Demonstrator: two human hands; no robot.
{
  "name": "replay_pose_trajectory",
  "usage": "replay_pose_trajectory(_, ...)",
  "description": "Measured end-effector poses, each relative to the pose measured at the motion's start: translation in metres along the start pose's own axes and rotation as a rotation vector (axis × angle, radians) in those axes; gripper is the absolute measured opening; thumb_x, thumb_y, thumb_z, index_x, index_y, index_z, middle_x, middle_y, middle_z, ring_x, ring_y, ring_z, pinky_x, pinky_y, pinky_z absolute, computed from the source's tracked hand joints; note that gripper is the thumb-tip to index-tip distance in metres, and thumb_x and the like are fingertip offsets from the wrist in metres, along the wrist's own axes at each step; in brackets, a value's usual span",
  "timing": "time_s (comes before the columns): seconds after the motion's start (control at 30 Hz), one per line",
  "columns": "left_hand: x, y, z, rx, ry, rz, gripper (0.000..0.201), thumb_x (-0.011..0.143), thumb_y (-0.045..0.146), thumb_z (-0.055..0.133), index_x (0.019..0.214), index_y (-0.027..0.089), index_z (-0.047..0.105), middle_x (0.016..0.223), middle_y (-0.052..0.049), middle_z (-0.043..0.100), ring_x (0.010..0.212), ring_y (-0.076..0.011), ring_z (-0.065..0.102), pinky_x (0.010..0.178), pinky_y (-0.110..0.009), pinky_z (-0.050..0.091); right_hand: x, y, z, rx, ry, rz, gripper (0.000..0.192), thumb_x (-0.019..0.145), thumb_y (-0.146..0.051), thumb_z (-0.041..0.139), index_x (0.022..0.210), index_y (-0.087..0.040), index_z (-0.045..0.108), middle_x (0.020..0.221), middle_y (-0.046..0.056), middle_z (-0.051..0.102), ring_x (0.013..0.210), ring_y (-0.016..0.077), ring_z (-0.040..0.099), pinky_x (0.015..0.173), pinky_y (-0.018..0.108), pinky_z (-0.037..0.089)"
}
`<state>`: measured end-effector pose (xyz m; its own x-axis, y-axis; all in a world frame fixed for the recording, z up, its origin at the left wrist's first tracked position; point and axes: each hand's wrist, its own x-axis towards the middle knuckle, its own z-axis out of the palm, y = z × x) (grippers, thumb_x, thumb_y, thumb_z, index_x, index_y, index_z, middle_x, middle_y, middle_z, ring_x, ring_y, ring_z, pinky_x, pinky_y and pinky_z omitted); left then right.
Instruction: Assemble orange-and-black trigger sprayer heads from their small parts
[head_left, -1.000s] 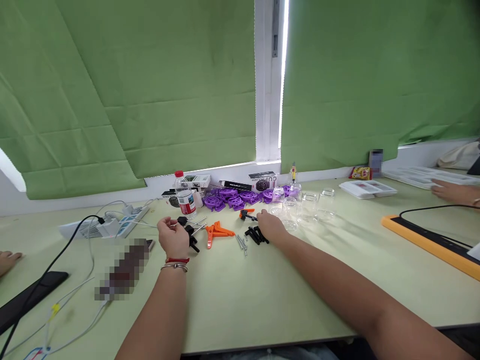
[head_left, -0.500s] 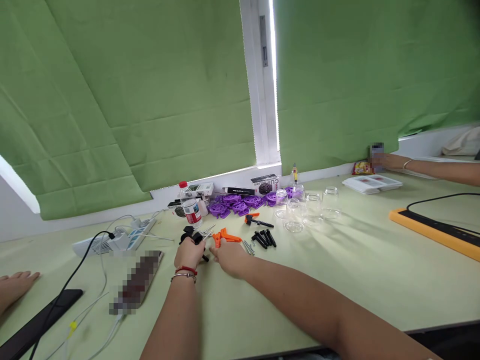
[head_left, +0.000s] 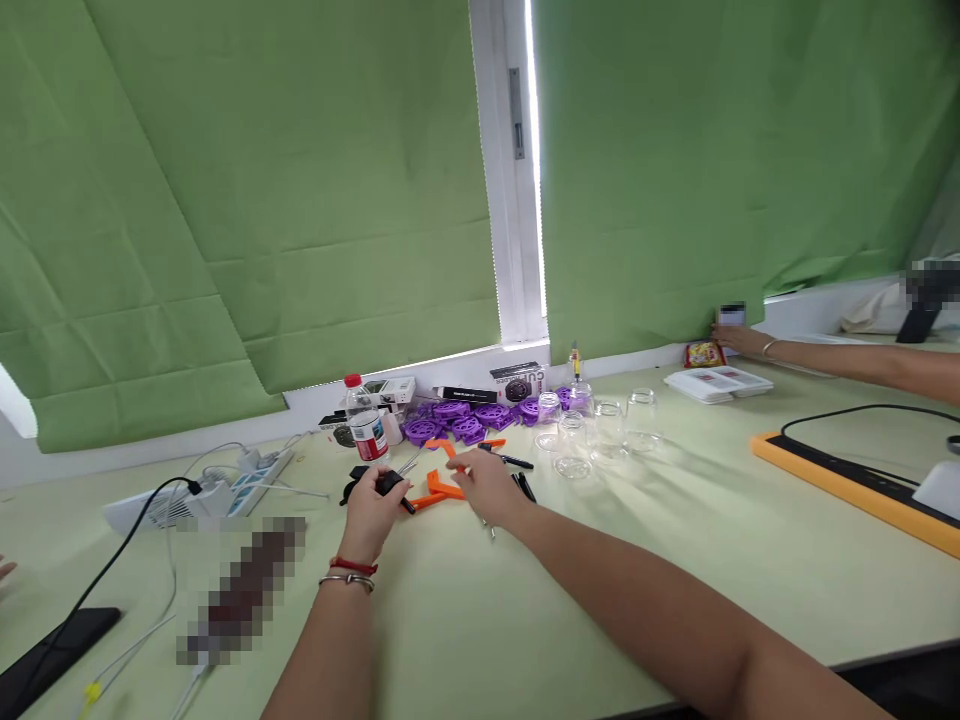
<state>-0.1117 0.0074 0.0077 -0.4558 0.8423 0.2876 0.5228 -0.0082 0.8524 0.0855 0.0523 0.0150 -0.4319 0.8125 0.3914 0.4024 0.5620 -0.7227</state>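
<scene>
Fingers of the left hand [head_left: 373, 507] curl around a small black plastic part [head_left: 387, 483]; the right hand [head_left: 486, 483] pinches a flat orange plastic bracket [head_left: 439, 487] just beside it, mid-bench. Purple plastic wheels [head_left: 457, 420] crowd behind; pale green bench [head_left: 675, 540] lies open rightward.

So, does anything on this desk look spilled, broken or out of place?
Nothing stands out. Small parts lie scattered but whole near the left hand and right hand; the water bottle and glass jars stand upright, nothing spilled.
</scene>
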Motion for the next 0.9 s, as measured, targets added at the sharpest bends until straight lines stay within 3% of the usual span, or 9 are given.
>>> replay_pose_trajectory(0.17,-0.023,0.022,0.023,-0.221,-0.282,0.144,0.036,0.069,0.039,0.066,0.097,0.019,0.055,0.081,0.0,0.055,0.066,-0.0126,0.052,0.057,-0.025,0.047,-0.023,0.03,-0.059,0.507,0.121,0.225,0.031,0.078,-0.027,0.055,0.108,-0.023,0.047,0.088,-0.001,0.053,0.055,0.0068,0.045,0.053,0.023,0.041)
replay_pose_trajectory(0.27,-0.036,0.031,0.036,-0.196,-0.349,0.239,0.032,0.071,0.037,0.066,0.096,0.02,0.057,0.085,0.0,0.056,0.072,-0.0136,0.053,0.064,-0.026,0.047,-0.045,0.047,-0.078,0.665,0.025,0.32,0.045,0.071,-0.028,0.064,0.112,-0.024,0.045,0.084,-0.003,0.052,0.05,0.0046,0.042,0.047,0.02,0.034)
replay_pose_trajectory(0.43,-0.048,0.035,0.05,-0.115,-0.403,0.343,0.024,0.074,0.034,0.062,0.094,0.021,0.058,0.088,-0.002,0.057,0.079,-0.016,0.054,0.07,-0.028,0.046,-0.064,0.059,-0.077,0.768,-0.15,0.327,0.045,0.068,-0.028,0.068,0.109,-0.021,0.052,0.084,-0.002,0.053,0.049,0.0028,0.04,0.047,0.021,0.031)
replay_pose_trajectory(0.67,-0.044,0.03,0.048,-0.052,-0.353,0.337,0.026,0.074,0.035,0.063,0.096,0.022,0.057,0.091,-0.003,0.058,0.08,-0.0165,0.054,0.072,-0.028,0.046,-0.062,0.057,-0.077,0.78,-0.047,0.351,0.048,0.068,-0.028,0.068,0.111,-0.022,0.05,0.082,-0.003,0.052,0.049,0.0033,0.042,0.046,0.02,0.03)
replay_pose_trajectory(0.9,-0.042,0.027,0.048,-0.058,-0.359,0.342,0.025,0.074,0.035,0.063,0.094,0.022,0.059,0.092,-0.003,0.058,0.082,-0.0168,0.055,0.074,-0.028,0.045,-0.065,0.055,-0.078,0.799,-0.149,0.357,0.053,0.068,-0.028,0.069,0.116,-0.022,0.05,0.083,-0.002,0.053,0.049,0.0034,0.043,0.045,0.021,0.029)
